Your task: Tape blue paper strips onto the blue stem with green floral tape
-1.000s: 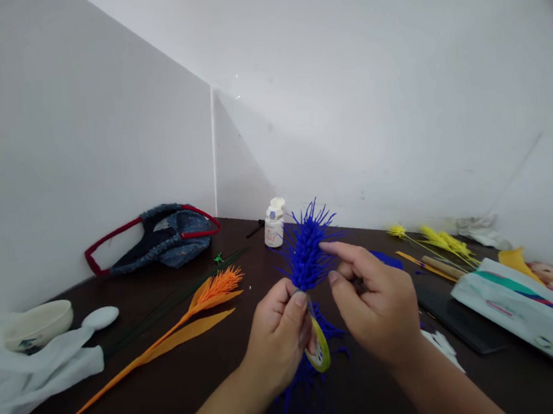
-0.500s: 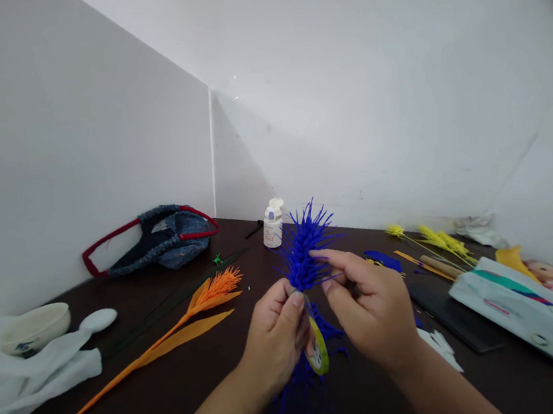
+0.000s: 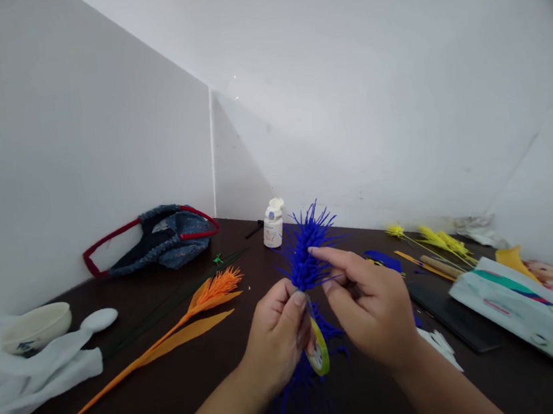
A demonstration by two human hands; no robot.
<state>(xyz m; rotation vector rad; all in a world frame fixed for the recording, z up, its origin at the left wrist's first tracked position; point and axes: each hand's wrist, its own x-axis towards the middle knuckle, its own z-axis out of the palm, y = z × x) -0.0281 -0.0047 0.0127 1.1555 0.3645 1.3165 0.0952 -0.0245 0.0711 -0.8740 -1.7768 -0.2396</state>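
A blue craft wheat ear (image 3: 307, 247) with thin bristles stands upright before me. My left hand (image 3: 278, 324) is closed around its base, thumb on the near side. From that same hand hangs a roll of yellow-green tape (image 3: 319, 349), partly hidden by the fingers. The index finger of my right hand (image 3: 371, 303) reaches out and touches the ear's right side; the thumb lies lower, apart from it, and the other fingers are curled. Loose blue bristly strips (image 3: 302, 392) lie on the table below.
An orange wheat stalk (image 3: 184, 322) lies to the left, near a bowl (image 3: 37, 329) and white cloth (image 3: 40, 380). Behind are a denim bag (image 3: 174, 239) and white bottle (image 3: 272, 227). Yellow ears (image 3: 444, 240), a black slab (image 3: 454, 316) and a pouch (image 3: 518, 305) are at right.
The blue ear has tipped slightly to the right. My right index fingertip has risen a little along it. My left hand keeps its hold.
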